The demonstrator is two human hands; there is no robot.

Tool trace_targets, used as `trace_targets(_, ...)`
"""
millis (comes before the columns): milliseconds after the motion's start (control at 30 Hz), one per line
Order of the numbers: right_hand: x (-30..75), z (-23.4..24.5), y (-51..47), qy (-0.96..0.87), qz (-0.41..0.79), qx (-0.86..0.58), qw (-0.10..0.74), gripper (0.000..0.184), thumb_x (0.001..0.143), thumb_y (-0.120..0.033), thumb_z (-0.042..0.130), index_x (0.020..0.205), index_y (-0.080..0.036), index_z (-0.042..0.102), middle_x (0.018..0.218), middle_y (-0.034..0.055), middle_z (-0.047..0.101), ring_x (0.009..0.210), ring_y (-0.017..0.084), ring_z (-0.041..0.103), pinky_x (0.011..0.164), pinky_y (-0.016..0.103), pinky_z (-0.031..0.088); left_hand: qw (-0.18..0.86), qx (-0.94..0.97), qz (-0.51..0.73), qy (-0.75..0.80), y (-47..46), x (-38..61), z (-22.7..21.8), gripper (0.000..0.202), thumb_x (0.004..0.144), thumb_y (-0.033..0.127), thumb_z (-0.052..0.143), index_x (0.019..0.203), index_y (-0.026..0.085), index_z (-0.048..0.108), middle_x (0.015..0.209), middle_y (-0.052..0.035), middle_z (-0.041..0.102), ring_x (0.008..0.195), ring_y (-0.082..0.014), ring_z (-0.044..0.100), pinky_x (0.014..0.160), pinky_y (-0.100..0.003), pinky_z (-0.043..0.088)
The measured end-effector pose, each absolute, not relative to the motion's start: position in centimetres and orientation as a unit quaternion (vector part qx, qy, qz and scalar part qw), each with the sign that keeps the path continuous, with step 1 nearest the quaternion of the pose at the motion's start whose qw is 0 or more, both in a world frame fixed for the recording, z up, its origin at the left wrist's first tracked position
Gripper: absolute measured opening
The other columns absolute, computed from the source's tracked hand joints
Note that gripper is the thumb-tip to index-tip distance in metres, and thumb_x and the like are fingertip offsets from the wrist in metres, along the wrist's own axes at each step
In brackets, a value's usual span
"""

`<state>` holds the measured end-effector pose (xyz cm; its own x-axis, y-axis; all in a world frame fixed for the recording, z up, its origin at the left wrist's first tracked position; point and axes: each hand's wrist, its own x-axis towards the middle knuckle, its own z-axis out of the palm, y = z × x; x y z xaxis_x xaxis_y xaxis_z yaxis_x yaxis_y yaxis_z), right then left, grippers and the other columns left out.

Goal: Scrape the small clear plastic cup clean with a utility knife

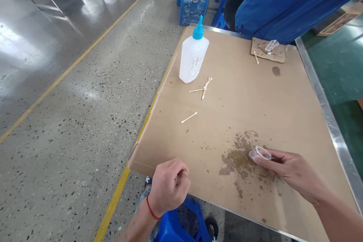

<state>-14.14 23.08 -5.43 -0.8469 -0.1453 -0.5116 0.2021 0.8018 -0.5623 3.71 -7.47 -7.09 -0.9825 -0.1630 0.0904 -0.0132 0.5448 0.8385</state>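
My right hand pinches the rim of a small clear plastic cup between thumb and fingers. The cup is tilted, just over a dark wet patch on the cardboard table cover. At the near edge of the table my left hand is curled into a loose fist, and nothing shows in it. A single cotton swab lies beyond that fist. Farther off, several more swabs lie crossed beside a white squeeze bottle with a blue nozzle cap, which stands upright.
At the far right corner a cardboard piece holds another clear cup, with a swab at its edge. Behind the table are a blue crate and a person in blue clothing. A blue stool stands below.
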Motion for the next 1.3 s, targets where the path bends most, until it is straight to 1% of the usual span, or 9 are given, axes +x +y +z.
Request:
trace_targets(100, -13.6, -5.8, 23.5, 0.911, -0.305, 0.036, 0.273, 0.057, 0.062, -0.077, 0.075, 0.094, -0.03, 0.081, 0.103, 0.0007, 0.076, 0.107, 0.036, 0.063, 0.082, 0.038, 0.048, 0.078, 0.052, -0.476, -0.874, -7.5, 3.7, -7.2, 0.016, 0.083, 0.007, 0.046, 0.073, 0.019, 0.048, 0.06, 0.006, 0.044, 0.052, -0.0038, 0.032, 0.053, -0.019, 0.026)
trace_targets(233, -12.8, -6.6, 24.2, 0.92, -0.307, 0.0, 0.244, 0.052, 0.066, -0.075, 0.074, 0.094, -0.032, 0.08, 0.112, -0.0001, 0.074, 0.106, 0.033, 0.063, 0.077, 0.036, 0.05, 0.071, 0.054, -0.486, -0.87, -7.5, 3.8, -7.2, 0.016, 0.084, 0.008, 0.045, 0.074, 0.019, 0.049, 0.061, 0.0056, 0.047, 0.053, -0.0037, 0.033, 0.053, -0.019, 0.026)
trace_targets(400, -11.7, -7.5, 24.2, 0.921, -0.339, -0.039, 0.187, 0.046, 0.07, -0.07, 0.073, 0.091, -0.03, 0.078, 0.107, 0.0013, 0.073, 0.099, 0.031, 0.064, 0.073, 0.036, 0.05, 0.073, 0.056, -0.481, -0.872, -7.4, 3.8, -7.1, 0.016, 0.084, 0.007, 0.045, 0.073, 0.019, 0.048, 0.061, 0.0055, 0.047, 0.053, -0.0038, 0.034, 0.052, -0.019, 0.026)
trace_targets(600, -9.7, -7.2, 22.6, 0.918, -0.381, 0.001, 0.111, 0.036, 0.073, -0.062, 0.073, 0.087, -0.029, 0.076, 0.098, -0.0002, 0.072, 0.087, 0.024, 0.059, 0.072, 0.035, 0.045, 0.071, 0.056, -0.482, -0.871, -7.4, 3.8, -7.3, 0.016, 0.085, 0.008, 0.045, 0.073, 0.019, 0.048, 0.061, 0.0056, 0.046, 0.053, -0.0039, 0.033, 0.052, -0.019, 0.026)
trace_targets(833, -9.4, -6.8, 22.0, 0.917, -0.382, 0.06, 0.096, 0.039, 0.069, -0.064, 0.074, 0.083, -0.028, 0.075, 0.092, 0.001, 0.07, 0.079, 0.023, 0.056, 0.069, 0.035, 0.043, 0.076, 0.052, -0.476, -0.875, -7.5, 3.7, -7.1, 0.017, 0.085, 0.008, 0.046, 0.073, 0.019, 0.049, 0.061, 0.005, 0.047, 0.053, -0.0042, 0.035, 0.052, -0.019, 0.027)
trace_targets(933, -10.1, -7.1, 22.6, 0.924, -0.354, 0.067, 0.127, 0.046, 0.065, -0.07, 0.073, 0.083, -0.028, 0.077, 0.095, 0.0021, 0.072, 0.084, 0.028, 0.06, 0.07, 0.037, 0.046, 0.082, 0.052, -0.469, -0.878, -7.5, 3.7, -7.0, 0.016, 0.085, 0.008, 0.046, 0.073, 0.019, 0.049, 0.06, 0.0053, 0.047, 0.053, -0.0041, 0.035, 0.052, -0.019, 0.027)
trace_targets(1033, -10.6, -7.4, 23.3, 0.925, -0.337, 0.087, 0.152, 0.052, 0.059, -0.073, 0.074, 0.085, -0.029, 0.078, 0.105, 0.002, 0.075, 0.099, 0.035, 0.063, 0.079, 0.042, 0.05, 0.084, 0.052, -0.467, -0.879, -7.4, 3.6, -6.9, 0.016, 0.085, 0.008, 0.047, 0.073, 0.019, 0.049, 0.06, 0.0057, 0.046, 0.053, -0.0038, 0.035, 0.053, -0.019, 0.027)
trace_targets(1133, -10.8, -7.4, 23.8, 0.922, -0.337, 0.107, 0.156, 0.053, 0.058, -0.073, 0.076, 0.089, -0.03, 0.079, 0.113, 0.0008, 0.074, 0.113, 0.04, 0.061, 0.088, 0.047, 0.051, 0.082, 0.054, -0.467, -0.879, -7.4, 3.6, -7.0, 0.015, 0.084, 0.008, 0.047, 0.074, 0.019, 0.049, 0.06, 0.0058, 0.046, 0.053, -0.004, 0.035, 0.053, -0.019, 0.027)
trace_targets(1300, -11.0, -6.8, 24.1, 0.922, -0.333, 0.147, 0.131, 0.054, 0.058, -0.077, 0.075, 0.091, -0.034, 0.081, 0.11, 0.0006, 0.076, 0.115, 0.044, 0.06, 0.09, 0.054, 0.051, 0.087, 0.053, -0.464, -0.88, -7.4, 3.7, -7.0, 0.015, 0.083, 0.008, 0.047, 0.073, 0.019, 0.049, 0.06, 0.0061, 0.046, 0.053, -0.0039, 0.035, 0.053, -0.019, 0.027)
